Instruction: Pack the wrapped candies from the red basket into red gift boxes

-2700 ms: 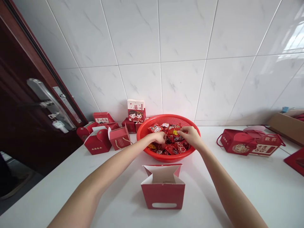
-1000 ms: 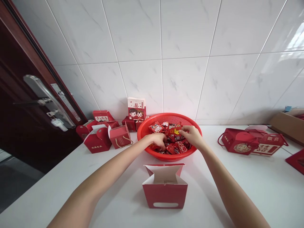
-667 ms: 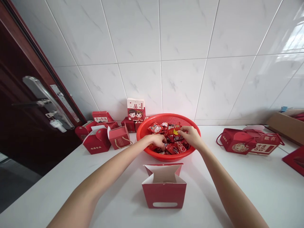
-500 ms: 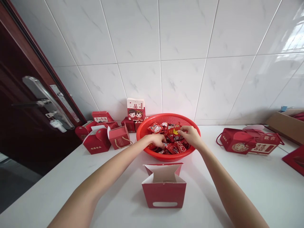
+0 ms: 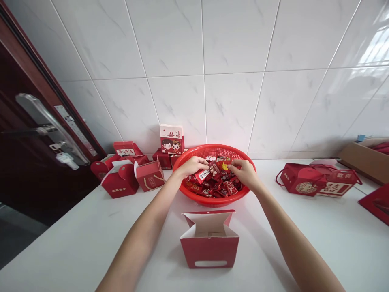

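Observation:
A red plastic basket (image 5: 212, 200) full of red-wrapped candies (image 5: 217, 188) stands against the wall. Over its left part, my left hand (image 5: 194, 165) pinches a red and white wrapped candy (image 5: 203, 174). On the right side my right hand (image 5: 243, 171) has thumb and fingers closed on a red candy with yellow print (image 5: 224, 166). In front of the basket stands a red paper box (image 5: 209, 252), its top open and its white inside showing. Neither hand touches this box.
Several red gift boxes (image 5: 120, 180) cluster at the left, near a dark red door (image 5: 33, 170). A white and red box with cartoon figures (image 5: 172, 138) leans by the tiled wall. More red boxes (image 5: 299, 180) and a brown carton (image 5: 361, 160) stand at the right.
My left hand has risen from the candy pile and moved left and up, now with a candy in its fingers. My right hand has barely moved. The view has shifted slightly.

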The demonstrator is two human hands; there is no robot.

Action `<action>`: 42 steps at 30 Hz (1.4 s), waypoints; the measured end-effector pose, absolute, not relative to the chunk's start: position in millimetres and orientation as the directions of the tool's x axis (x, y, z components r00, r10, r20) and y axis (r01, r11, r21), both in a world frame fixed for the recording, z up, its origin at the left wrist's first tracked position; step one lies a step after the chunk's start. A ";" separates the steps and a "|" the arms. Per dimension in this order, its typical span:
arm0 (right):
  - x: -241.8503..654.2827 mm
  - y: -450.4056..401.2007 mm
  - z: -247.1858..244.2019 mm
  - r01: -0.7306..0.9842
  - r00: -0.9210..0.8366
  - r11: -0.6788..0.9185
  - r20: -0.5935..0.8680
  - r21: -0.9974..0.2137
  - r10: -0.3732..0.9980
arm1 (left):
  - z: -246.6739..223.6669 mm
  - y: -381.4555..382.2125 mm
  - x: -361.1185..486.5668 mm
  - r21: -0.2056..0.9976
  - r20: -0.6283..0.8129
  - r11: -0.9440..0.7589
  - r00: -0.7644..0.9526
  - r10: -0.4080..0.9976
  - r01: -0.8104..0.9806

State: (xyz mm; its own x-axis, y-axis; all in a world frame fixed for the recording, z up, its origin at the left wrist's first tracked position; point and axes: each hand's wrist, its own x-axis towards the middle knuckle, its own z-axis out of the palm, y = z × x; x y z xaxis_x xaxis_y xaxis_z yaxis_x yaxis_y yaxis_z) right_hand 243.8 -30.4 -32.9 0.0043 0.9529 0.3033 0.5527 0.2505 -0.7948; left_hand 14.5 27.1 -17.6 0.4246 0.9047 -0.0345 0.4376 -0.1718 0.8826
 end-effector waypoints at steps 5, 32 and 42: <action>245.9 -29.5 -35.2 0.541 -0.011 0.250 0.291 -0.803 0.957 | -16.5 25.1 14.3 0.909 -0.009 -0.156 0.392 0.920 0.387; 244.8 -30.0 -36.4 0.561 -0.207 0.222 0.125 -0.797 0.970 | -14.7 13.7 14.8 0.988 0.044 -0.097 0.380 0.924 0.122; 244.8 -29.0 -36.7 0.566 -0.214 0.242 0.143 -0.788 0.966 | -21.0 16.8 11.8 0.955 0.131 -0.217 0.369 0.920 0.203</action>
